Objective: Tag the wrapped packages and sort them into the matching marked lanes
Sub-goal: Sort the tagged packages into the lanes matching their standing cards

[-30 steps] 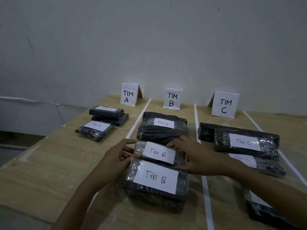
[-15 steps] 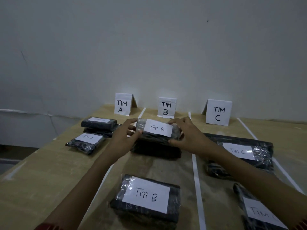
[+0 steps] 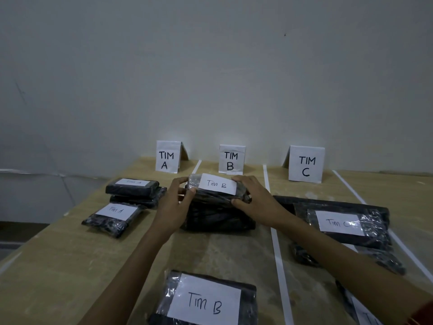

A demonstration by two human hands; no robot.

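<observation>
The left hand (image 3: 174,204) and the right hand (image 3: 256,200) hold between them a small black package wrapped in shiny clear film with a white paper label reading "Tim B" (image 3: 218,187), one hand at each short end. The left fingers (image 3: 178,182) curl over the top left corner with the thumb pressed on the near edge. The right fingers (image 3: 242,179) curve over the top right corner with that thumb under the near right corner, so both sets of fingers are spread only as far as the package's thickness and clamp it. The package's long axis runs left to right, across the lane. Its label faces up and tilts slightly toward the person, and the writing reads upright from their side. It sits over a larger dark wrapped bundle (image 3: 218,219) in the middle lane of the pale wooden table (image 3: 70,266), just in front of the folded white paper sign marked "TIM B" (image 3: 231,159). In the dim light I cannot tell whether it touches the bundle. White tape strips (image 3: 273,231) bound the lane. A second black package labelled "Tim B" (image 3: 206,301) lies in the same lane near the person.
</observation>
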